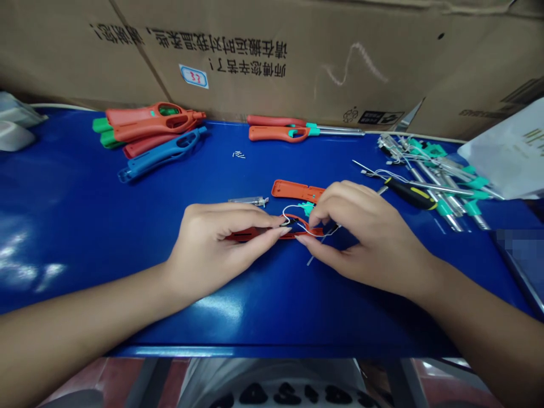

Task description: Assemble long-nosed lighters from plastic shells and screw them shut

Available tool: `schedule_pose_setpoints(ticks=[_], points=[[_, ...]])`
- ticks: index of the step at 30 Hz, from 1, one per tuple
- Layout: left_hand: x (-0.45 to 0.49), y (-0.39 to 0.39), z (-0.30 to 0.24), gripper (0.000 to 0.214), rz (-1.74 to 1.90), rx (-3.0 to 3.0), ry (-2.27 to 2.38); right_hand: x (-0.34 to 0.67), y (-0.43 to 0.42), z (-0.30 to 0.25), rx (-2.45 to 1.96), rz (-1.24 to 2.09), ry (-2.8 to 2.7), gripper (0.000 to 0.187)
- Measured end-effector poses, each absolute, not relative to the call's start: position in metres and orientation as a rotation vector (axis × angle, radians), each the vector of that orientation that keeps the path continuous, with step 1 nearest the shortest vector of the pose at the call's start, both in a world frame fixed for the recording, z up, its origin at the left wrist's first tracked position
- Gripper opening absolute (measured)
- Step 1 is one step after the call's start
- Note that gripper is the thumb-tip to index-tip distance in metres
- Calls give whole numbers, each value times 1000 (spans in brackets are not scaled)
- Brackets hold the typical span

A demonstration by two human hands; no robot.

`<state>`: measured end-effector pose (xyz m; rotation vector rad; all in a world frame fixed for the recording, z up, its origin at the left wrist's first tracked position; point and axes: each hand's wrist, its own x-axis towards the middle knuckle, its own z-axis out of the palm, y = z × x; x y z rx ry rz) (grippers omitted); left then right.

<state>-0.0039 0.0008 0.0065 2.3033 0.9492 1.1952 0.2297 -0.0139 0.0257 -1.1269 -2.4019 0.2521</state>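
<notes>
Seating wire in shell, I judge: left hand clamps shell, right hand pinches wire; next calls for fine tucking.

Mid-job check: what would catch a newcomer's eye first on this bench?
Both hands meet mid-table: the left hand holds an orange shell just over the blue table while the right hand pinches a white wire at its end. Next, orange and blue casings piled far left, and a heap of teal-tipped metal tubes at the right with a screwdriver beside it.
</notes>
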Motion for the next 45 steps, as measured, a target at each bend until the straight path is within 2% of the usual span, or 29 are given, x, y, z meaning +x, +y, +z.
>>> schedule_pose_setpoints(ticks=[13, 26, 45], points=[[-5, 2, 5, 11, 1203, 2306, 888, 230, -18, 26, -1096, 453, -2262, 9], [-6, 0, 5, 7, 1154, 2322, 865, 233, -14, 26, -918, 55, -2590, 14], [-5, -1, 6, 6, 1147, 2340, 835, 233, -13, 26, -907, 26, -2604, 12]])
